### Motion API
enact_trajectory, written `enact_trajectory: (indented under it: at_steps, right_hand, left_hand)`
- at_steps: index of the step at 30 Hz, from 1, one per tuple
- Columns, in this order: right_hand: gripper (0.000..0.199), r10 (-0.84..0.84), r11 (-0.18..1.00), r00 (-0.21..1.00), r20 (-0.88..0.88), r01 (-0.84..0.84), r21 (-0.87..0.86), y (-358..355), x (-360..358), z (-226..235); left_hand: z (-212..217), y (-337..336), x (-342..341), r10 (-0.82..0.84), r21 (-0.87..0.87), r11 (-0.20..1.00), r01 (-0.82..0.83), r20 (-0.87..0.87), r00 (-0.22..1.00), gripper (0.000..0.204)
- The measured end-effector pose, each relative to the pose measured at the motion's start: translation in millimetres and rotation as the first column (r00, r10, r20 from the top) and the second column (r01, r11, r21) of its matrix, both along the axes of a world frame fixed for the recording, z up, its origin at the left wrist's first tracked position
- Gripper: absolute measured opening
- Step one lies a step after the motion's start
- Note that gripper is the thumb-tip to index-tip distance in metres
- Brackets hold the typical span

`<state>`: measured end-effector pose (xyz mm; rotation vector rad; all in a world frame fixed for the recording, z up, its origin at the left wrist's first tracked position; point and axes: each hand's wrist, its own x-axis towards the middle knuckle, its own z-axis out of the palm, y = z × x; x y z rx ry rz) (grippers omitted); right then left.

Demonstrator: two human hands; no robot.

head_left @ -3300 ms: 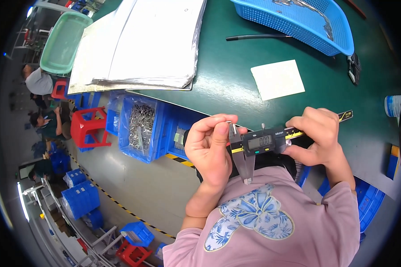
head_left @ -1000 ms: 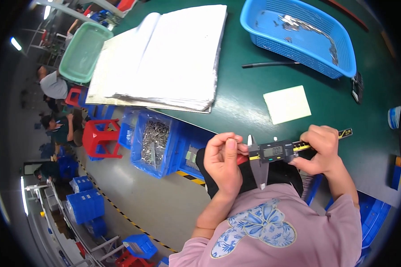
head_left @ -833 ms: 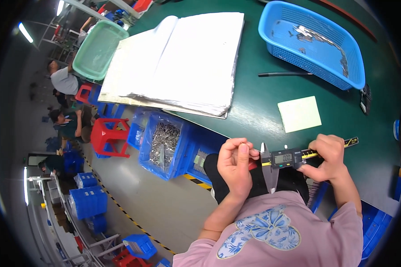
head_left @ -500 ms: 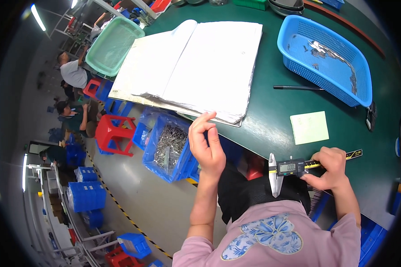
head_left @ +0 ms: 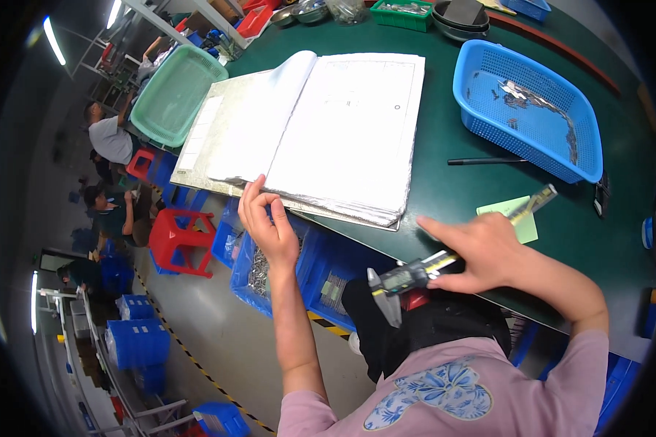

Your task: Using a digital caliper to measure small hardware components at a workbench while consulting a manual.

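Caliper (head_left: pixel 430 268) in right hand (head_left: pixel 481 251), green note (head_left: pixel 512 215) beside

- We see a digital caliper (head_left: pixel 444 264) held at the near edge of the green table, right of centre. Its steel beam runs diagonally, rising toward the far right; its jaws point down at the near left end.
- We see a large open book (head_left: pixel 321 124) lying flat on the table, far left of the caliper. Its pages are white, their stacked edges silver-grey.
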<state>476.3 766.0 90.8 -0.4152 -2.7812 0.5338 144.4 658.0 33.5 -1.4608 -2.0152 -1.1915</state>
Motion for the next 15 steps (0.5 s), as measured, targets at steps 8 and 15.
enact_trajectory:
  at_steps: [8, 15]
  right_hand:
    - [0.071, 0.020, 0.989, 1.000, 0.017, -0.017, -0.144, 21.7, -57.4, -4.5]
    - [0.061, 0.077, 0.991, 0.996, 0.042, -0.072, -0.110, 19.2, -41.5, -6.0]
  left_hand:
    - [15.8, 27.0, -35.9, -0.064, -0.218, 0.974, 0.063, 0.002, 0.998, 0.007]
    - [8.7, 21.5, -30.2, -0.087, -0.136, 0.986, 0.094, 0.057, 0.995, 0.005]
